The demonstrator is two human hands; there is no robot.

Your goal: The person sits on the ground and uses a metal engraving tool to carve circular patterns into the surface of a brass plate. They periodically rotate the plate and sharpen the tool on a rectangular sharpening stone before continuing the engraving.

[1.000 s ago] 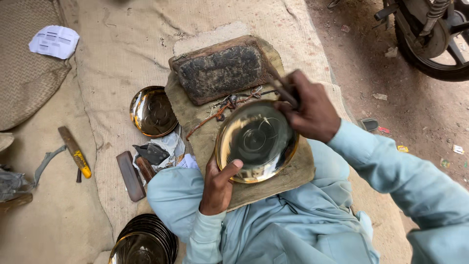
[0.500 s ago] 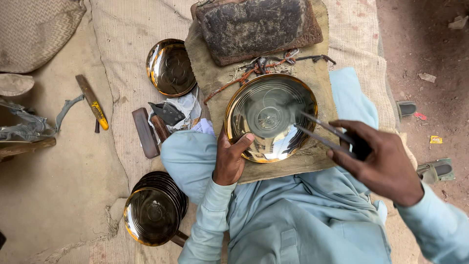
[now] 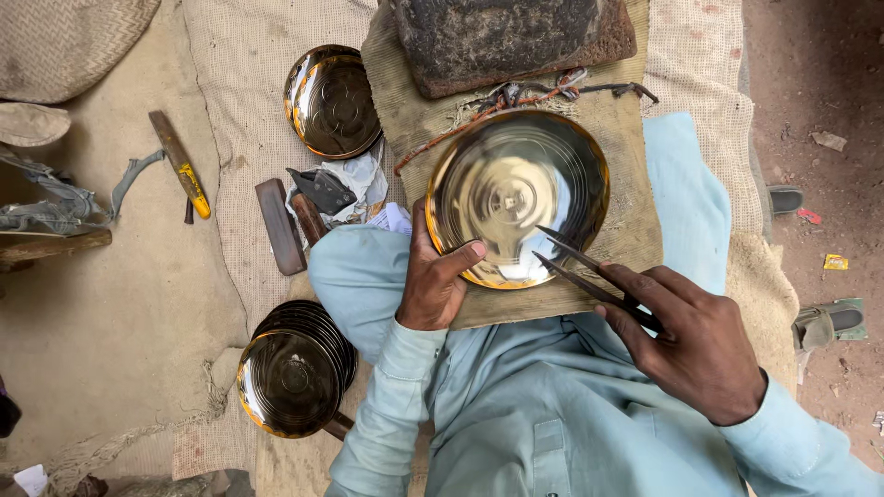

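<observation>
Now seen from above, over a lap in pale blue clothing: left hand [image 3: 435, 281] gripping the near rim of a shiny brass plate [image 3: 516, 195], thumb hooked over the edge, plate resting on a cloth-covered board [image 3: 635, 230] across the knees. Right hand [image 3: 695, 345] pinching a two-pronged metal tool [image 3: 580, 269], tips now resting on the plate's lower right; a second ago held up at the plate's far edge, then swung round to the near side. Likely the start of a fresh marking pass. Alongside: stack of plates [image 3: 295, 373] at left knee, single plate [image 3: 333, 99] farther off, dark stone block [image 3: 506, 37] beyond the board.
</observation>
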